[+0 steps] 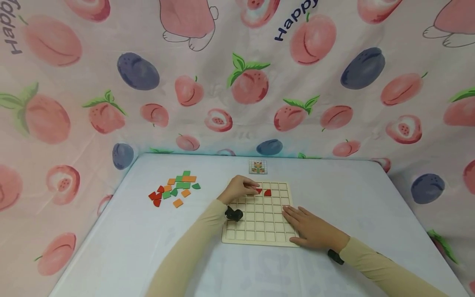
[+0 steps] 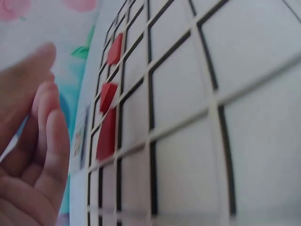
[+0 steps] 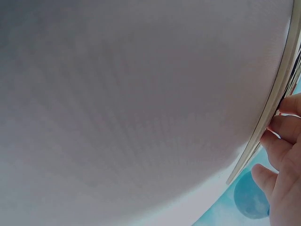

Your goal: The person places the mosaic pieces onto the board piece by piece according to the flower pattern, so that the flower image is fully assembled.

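A pale wooden grid board (image 1: 259,227) lies on the white table in front of me. Over its far left part hovers my left hand (image 1: 239,187), fingers loosely bent with nothing visible between them in the left wrist view. Right by its fingertips is a red piece (image 1: 259,190); one cell over sits a red quarter-round piece (image 1: 267,192). The left wrist view shows three red pieces (image 2: 107,136) in a row on the grid, beside the hand and apart from it. My right hand (image 1: 315,229) rests with extended fingers on the board's right edge.
Left of the board lie loose flat pieces: several red ones (image 1: 157,196), green ones (image 1: 183,185) and orange ones (image 1: 178,203). Behind the board is a small card (image 1: 257,166) with a coloured grid picture. A fruit-printed cloth (image 1: 222,82) hangs at the table's back.
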Motion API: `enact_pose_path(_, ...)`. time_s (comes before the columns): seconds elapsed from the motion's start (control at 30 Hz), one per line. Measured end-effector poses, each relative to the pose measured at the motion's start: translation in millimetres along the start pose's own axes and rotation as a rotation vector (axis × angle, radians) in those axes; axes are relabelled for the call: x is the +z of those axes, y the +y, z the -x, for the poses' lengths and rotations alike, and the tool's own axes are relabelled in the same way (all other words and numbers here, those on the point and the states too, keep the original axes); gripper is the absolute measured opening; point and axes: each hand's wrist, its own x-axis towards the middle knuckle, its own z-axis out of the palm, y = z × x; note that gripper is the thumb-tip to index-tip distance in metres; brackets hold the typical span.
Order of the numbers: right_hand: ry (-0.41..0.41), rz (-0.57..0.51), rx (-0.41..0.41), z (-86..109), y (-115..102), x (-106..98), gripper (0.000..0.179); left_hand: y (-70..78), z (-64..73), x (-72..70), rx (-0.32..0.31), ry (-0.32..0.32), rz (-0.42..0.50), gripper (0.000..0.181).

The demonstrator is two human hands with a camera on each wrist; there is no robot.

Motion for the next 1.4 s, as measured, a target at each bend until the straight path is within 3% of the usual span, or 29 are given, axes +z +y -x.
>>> enact_pose_path(0.23,-0.001,0.002,0.009,-0.4,-1,2,0.075,-7.8,22.1,-33.1,0.048,-0.054,0.022,0.033)
enact_pose_path(0.53,-0.062,-0.001,0.034,-0.9,1,2,0.075,-31.3,60.1,-86.4,0.0,-0.001,-0.007,0.037)
enact_pose_path(0.73,-0.016,-0.002,0.016,0.2,2,3,0.075,-44.7,93.6,-115.9,-0.019,0.061,-0.024,0.039)
enact_pose_path(0.87,-0.014,-0.019,0.017,0.1,2,3,0.075,-52.5,116.8,-132.6,-0.07,0.074,-0.031,0.039)
enact_pose_path(1.13,0.0,-0.007,0.013,0.4,2,3,0.075,-70.9,151.0,-147.8,-0.095,0.139,-0.064,0.041)
enact_pose_path(1.4,-0.009,-0.012,0.02,1.0,2,3,0.076,-88.8,161.8,-148.6,-0.174,0.2,-0.107,0.047)
